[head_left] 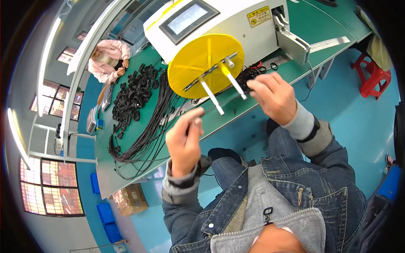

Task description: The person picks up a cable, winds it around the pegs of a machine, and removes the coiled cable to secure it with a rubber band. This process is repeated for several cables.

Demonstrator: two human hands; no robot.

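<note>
My left hand point(184, 145) is raised in front of the table edge, thumb and fingers closed in a pinch. Across from it, my right hand point(276, 99) is closed too, its fingertips near the right-hand rod of the machine. A faint dark blur shows at the fingertips of both hands, too smeared to name. Between and beyond them is a round yellow disc point(185, 63) on the front of a white machine point(236, 21). Two pale rods point(211, 95) stick out from the disc toward me. No coil is seen on them.
Left of the disc, a bundle of long black cables point(141, 149) and a heap of coiled black cables point(133, 95) lie on the green table point(105, 168). More small black coils point(249, 74) sit under the machine. A person in pink point(107, 61) sits beyond; a red stool point(373, 78) stands right.
</note>
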